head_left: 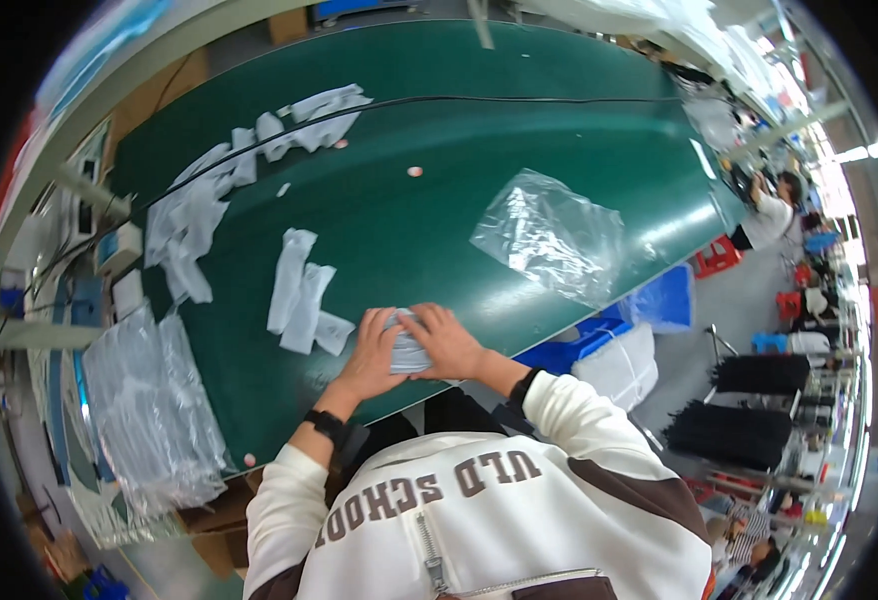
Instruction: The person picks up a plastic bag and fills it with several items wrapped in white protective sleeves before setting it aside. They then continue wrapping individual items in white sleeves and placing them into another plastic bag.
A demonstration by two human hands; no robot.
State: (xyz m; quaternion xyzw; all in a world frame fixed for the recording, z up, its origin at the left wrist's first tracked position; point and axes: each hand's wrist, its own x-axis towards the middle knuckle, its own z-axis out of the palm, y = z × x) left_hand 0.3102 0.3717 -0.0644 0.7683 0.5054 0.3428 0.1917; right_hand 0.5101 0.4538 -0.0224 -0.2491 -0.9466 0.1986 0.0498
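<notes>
Near the table's front edge, my left hand (368, 352) and my right hand (449, 345) press in from both sides on a small grey-white layered stack (409, 352). Its folds or layers show between my hands; I cannot make out what it is made of. The fingers of both hands curve over its top. Just left of my left hand lie a few loose whitish strips (302, 300), thin and limp. Further right on the green table (409, 225) rests a crumpled clear plastic bag (551, 235).
More whitish strips (194, 215) are strewn at the far left. A pile of clear-wrapped pale items (149, 400) sits at the left edge. A black cable (439, 98) crosses above the table. Blue bins (584, 340) and a white sack (619, 367) stand off the right edge. A person (771, 215) is further off.
</notes>
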